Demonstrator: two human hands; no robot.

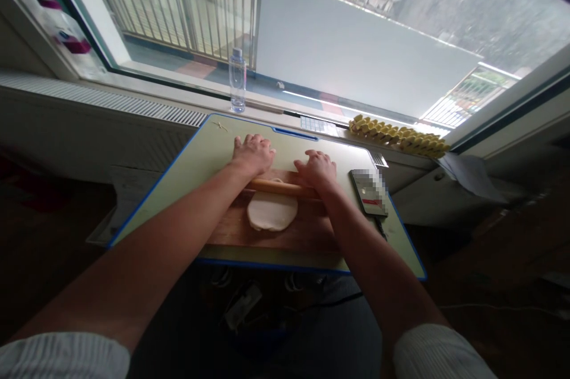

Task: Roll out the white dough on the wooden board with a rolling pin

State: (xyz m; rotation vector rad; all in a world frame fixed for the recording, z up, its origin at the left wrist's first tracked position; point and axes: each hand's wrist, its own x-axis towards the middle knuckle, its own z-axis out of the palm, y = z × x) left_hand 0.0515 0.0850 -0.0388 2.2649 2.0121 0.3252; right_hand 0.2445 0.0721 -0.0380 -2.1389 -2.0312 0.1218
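the dough (272,214) is set flat on the wooden board (307,239), its far part crossed by the rolling pin (285,188). the left hand (255,155) and right hand (317,169) are stretched past its ends; whether the fingers are curled shut cannot be told. even pressure is best applied at both ends.

The board (312,230) is smooth wood with a little shine. On the board lies dough (272,212) that looks soft, smooth and matt. Over the board, the rolling pin (285,189) is smooth wood too. The table (184,174) under the board has a smooth top, a bit shiny. Past the board stands a bottle (237,82) of clear, shiny plastic. Right of the board, the phone (367,189) has a smooth, glassy front. Past the board, to the right, the egg tray (396,136) looks like bumpy, dull, pressed paper.
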